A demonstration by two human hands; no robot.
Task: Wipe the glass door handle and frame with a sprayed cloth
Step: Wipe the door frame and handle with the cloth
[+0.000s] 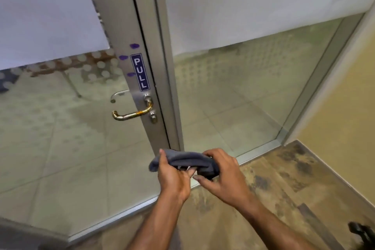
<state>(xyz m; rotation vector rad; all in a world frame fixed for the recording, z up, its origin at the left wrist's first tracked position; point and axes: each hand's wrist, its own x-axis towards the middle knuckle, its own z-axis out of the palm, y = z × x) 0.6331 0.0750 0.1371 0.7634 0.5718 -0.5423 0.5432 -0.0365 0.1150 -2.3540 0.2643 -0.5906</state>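
Observation:
A grey cloth (182, 160) is bunched between both hands, low in front of the door. My left hand (172, 174) grips its left end and my right hand (221, 172) closes over its right end. Above them stands the silver metal door frame (129, 32) with a blue PULL sticker (140, 71). A brass lever handle (133, 114) sticks out to the left from the frame, well above and left of the hands. Neither hand touches handle or frame.
Frosted glass panels (233, 87) flank the frame on both sides. A metal floor track (259, 151) runs along the door's base. A yellow wall (341, 107) closes in on the right. A dark object (363, 233) lies on the patterned floor at bottom right.

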